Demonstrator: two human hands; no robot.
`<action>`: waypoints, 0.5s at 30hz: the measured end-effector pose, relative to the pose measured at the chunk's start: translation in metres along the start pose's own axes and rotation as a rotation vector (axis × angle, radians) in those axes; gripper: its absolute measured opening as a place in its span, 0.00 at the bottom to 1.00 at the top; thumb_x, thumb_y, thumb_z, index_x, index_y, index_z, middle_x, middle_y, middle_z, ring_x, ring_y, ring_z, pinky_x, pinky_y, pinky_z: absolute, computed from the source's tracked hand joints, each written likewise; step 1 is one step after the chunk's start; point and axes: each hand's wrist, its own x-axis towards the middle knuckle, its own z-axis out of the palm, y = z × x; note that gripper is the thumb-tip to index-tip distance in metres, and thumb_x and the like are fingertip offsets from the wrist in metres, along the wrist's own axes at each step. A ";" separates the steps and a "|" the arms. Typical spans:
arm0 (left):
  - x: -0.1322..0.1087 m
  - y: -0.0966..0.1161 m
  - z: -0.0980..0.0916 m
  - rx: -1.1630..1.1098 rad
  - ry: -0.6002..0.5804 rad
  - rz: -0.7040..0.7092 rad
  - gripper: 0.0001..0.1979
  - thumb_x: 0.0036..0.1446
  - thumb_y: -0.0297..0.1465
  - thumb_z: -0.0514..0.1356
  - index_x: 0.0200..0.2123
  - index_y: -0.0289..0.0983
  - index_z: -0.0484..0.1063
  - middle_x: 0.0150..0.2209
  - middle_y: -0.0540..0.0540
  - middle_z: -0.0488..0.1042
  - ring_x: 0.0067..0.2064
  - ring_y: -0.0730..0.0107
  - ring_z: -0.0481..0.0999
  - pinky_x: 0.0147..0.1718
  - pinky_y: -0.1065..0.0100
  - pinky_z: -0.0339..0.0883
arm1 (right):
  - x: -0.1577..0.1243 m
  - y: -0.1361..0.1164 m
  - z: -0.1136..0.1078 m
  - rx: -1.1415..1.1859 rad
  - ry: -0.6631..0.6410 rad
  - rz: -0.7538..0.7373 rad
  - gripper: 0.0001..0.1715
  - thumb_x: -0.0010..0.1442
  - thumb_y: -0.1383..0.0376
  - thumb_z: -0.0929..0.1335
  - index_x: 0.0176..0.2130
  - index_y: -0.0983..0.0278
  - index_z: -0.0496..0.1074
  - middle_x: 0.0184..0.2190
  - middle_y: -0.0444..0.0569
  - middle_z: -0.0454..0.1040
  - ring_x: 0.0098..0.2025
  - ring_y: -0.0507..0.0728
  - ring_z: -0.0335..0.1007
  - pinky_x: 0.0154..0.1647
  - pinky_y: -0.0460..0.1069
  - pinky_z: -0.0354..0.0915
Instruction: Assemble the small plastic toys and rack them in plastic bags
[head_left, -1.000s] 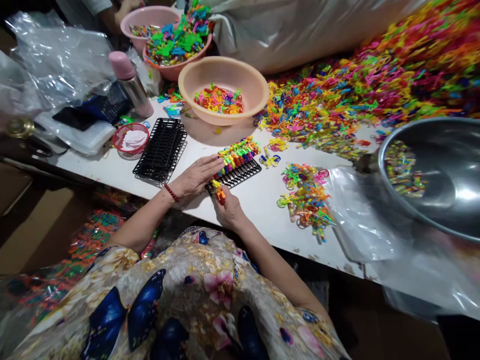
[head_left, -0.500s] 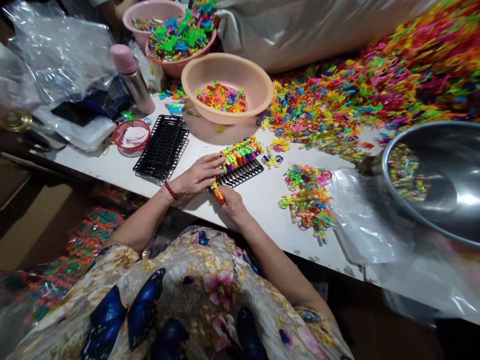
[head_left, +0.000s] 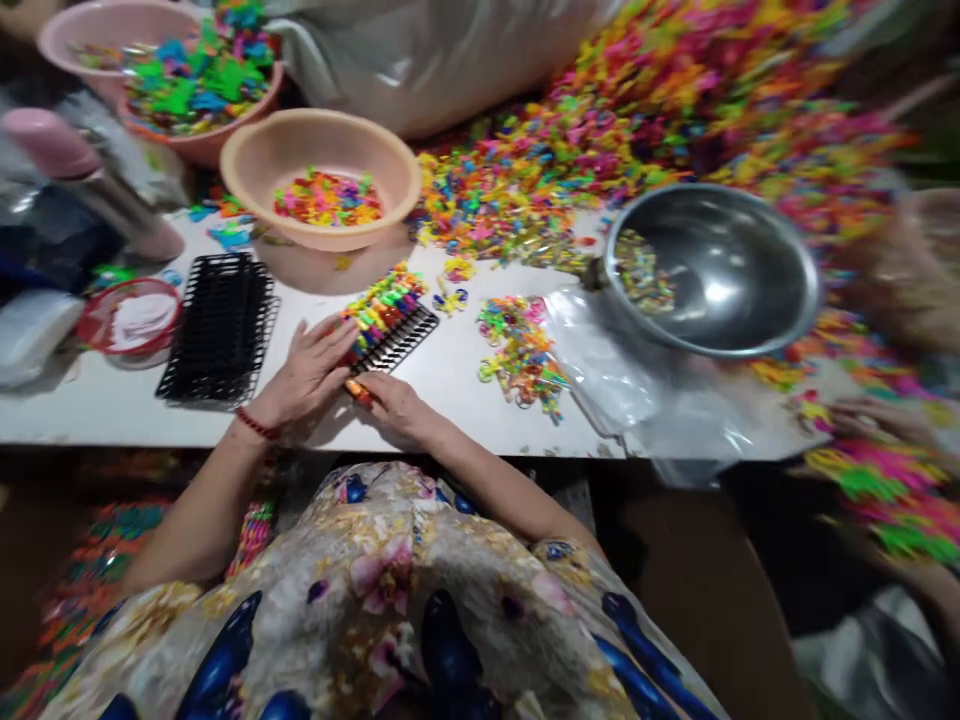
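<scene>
- Black rack [head_left: 401, 343] slants lengthwise, near-left to far-right
- Left hand [head_left: 309, 368] overlaps its near end; whether gripping, cannot tell
- Right hand [head_left: 395, 402] pinches orange piece [head_left: 358, 391] pointing far-left

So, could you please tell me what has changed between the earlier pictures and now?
The view has swung right: the table's things sit further left, the steel bowl shows whole, and another person's blurred hand has come in at right. Nothing was visibly taken or let go. The left hand stays against the colourful row on the black rack; the right hand still holds an orange piece.
</scene>
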 end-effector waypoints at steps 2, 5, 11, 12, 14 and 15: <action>-0.001 0.004 0.002 0.074 0.055 0.012 0.28 0.70 0.38 0.49 0.71 0.43 0.52 0.70 0.42 0.58 0.74 0.52 0.47 0.70 0.40 0.30 | -0.022 -0.002 -0.022 -0.050 0.104 0.037 0.19 0.66 0.66 0.66 0.56 0.62 0.70 0.52 0.56 0.73 0.54 0.58 0.70 0.57 0.54 0.68; -0.006 0.019 0.011 0.173 0.179 0.005 0.31 0.68 0.36 0.54 0.71 0.48 0.49 0.70 0.43 0.59 0.74 0.52 0.47 0.70 0.38 0.33 | -0.072 -0.001 -0.067 -0.281 0.256 0.198 0.15 0.68 0.66 0.64 0.53 0.64 0.73 0.50 0.58 0.73 0.52 0.60 0.70 0.54 0.55 0.69; -0.009 0.040 0.042 0.057 0.336 -0.010 0.26 0.69 0.33 0.51 0.69 0.48 0.56 0.67 0.46 0.64 0.71 0.48 0.56 0.69 0.38 0.44 | -0.134 0.023 -0.118 -0.722 0.327 0.582 0.13 0.69 0.62 0.64 0.41 0.66 0.76 0.40 0.57 0.71 0.41 0.62 0.67 0.43 0.55 0.66; -0.008 0.039 0.045 0.034 0.355 -0.019 0.25 0.69 0.33 0.51 0.68 0.47 0.57 0.67 0.46 0.65 0.70 0.47 0.57 0.69 0.38 0.44 | -0.135 0.026 -0.117 -0.764 0.309 0.615 0.13 0.68 0.62 0.65 0.39 0.67 0.75 0.39 0.58 0.70 0.41 0.62 0.66 0.43 0.55 0.65; -0.006 0.037 0.048 0.006 0.359 -0.043 0.25 0.70 0.34 0.49 0.69 0.45 0.58 0.65 0.44 0.66 0.70 0.48 0.58 0.70 0.38 0.44 | -0.132 0.030 -0.110 -0.815 0.293 0.648 0.12 0.68 0.64 0.65 0.37 0.68 0.75 0.38 0.59 0.70 0.41 0.63 0.64 0.43 0.55 0.63; -0.005 0.035 0.047 -0.001 0.354 -0.050 0.25 0.70 0.34 0.49 0.69 0.44 0.58 0.65 0.43 0.67 0.70 0.49 0.58 0.70 0.39 0.44 | -0.129 0.030 -0.106 -0.826 0.299 0.653 0.12 0.68 0.64 0.64 0.37 0.68 0.74 0.38 0.59 0.70 0.40 0.62 0.64 0.42 0.55 0.62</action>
